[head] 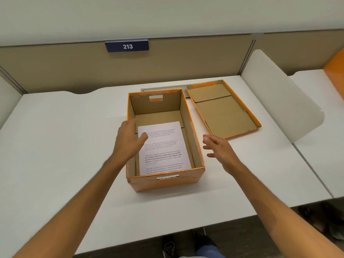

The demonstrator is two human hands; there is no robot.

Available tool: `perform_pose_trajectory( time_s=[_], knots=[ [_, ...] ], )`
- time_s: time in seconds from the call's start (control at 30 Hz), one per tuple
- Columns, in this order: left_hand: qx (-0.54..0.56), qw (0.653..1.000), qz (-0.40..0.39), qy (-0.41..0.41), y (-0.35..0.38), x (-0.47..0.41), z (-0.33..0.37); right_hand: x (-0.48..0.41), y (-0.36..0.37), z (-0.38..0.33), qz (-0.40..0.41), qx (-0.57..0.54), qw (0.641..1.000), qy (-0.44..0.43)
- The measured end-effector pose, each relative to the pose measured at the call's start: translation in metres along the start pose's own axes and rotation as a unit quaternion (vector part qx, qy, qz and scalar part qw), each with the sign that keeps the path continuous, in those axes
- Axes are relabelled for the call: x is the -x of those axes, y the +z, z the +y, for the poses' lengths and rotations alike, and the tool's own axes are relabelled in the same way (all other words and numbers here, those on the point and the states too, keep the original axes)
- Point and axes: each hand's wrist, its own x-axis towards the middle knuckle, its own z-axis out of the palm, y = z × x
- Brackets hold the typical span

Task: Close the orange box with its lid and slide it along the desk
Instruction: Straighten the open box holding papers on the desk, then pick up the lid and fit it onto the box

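Note:
An open orange box (163, 181) stands in the middle of the white desk (55, 146), with a printed sheet of paper (163, 148) lying flat on its bottom. Its orange lid (223, 110) lies upside down on the desk just right of the box, showing its brown cardboard inside. My left hand (130, 138) hovers over the box's left wall, fingers spread, holding nothing. My right hand (219, 149) is in the air to the right of the box and just in front of the lid, fingers apart and empty.
A beige partition with a blue sign reading 213 (127, 46) closes the desk's far side. A white curved divider (283, 101) stands at the right edge. Another orange object (335, 69) shows at far right. Shoes and floor are visible below the front edge.

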Motion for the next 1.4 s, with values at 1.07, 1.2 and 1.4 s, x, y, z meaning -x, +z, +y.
perform_pose_trajectory(
  time_s=[1.07, 1.2, 1.4],
  knots=[
    [0.190, 0.947, -0.143, -0.214, 0.246, -0.047, 0.201, -0.135, -0.159, 0.066, -0.058, 0.448, 0.875, -0.176],
    [0.182, 0.936, -0.126, -0.274, 0.275, -0.055, 0.191, -0.150, -0.154, 0.080, -0.104, 0.486, 0.841, -0.215],
    [0.192, 0.918, -0.049, -0.343, 0.291, -0.065, 0.189, -0.159, -0.147, 0.086, -0.118, 0.528, 0.803, -0.251]
  ],
)
